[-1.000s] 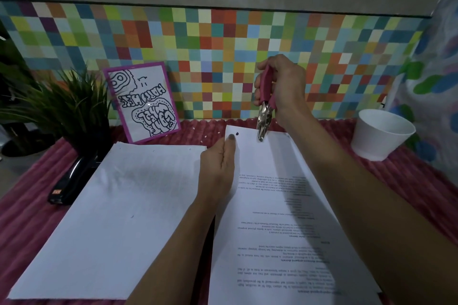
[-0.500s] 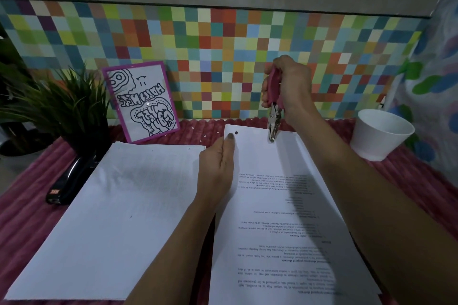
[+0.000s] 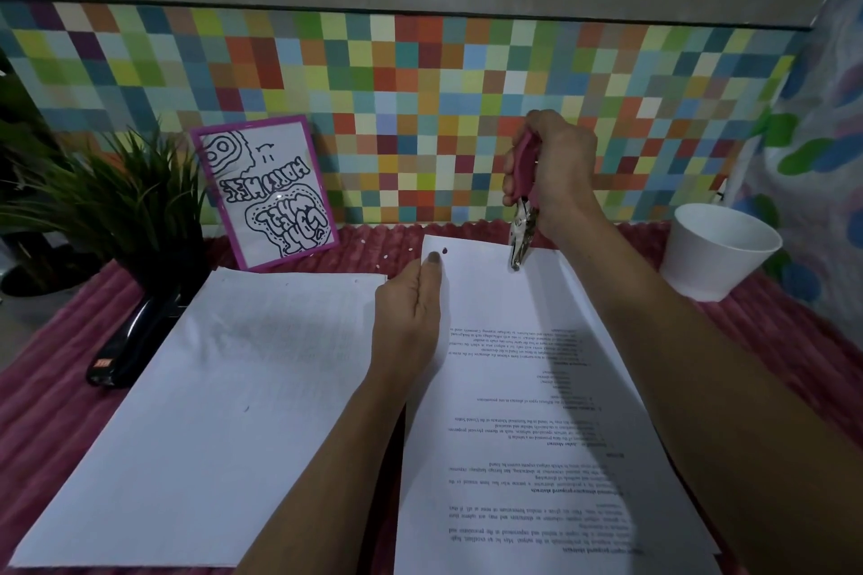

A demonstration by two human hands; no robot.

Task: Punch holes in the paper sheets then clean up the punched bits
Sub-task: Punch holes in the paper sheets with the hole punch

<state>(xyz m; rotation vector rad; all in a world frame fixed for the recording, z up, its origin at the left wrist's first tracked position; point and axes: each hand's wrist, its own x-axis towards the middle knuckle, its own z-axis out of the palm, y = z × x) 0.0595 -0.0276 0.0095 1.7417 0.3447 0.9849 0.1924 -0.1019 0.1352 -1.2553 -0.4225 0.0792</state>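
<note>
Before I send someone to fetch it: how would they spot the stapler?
Start at the green plant at the table's back left. The stapler lies just in front of it on the red cloth, beside the left paper stack. It is the only black, glossy thing there.

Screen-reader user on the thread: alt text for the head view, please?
Right hand holds a pink-handled hole punch at the far edge of a printed sheet that the left hand pins flat; one hole is already punched.

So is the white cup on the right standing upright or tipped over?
Upright. The white cup stands on its narrower base on the red mat, its open rim facing up.
</note>
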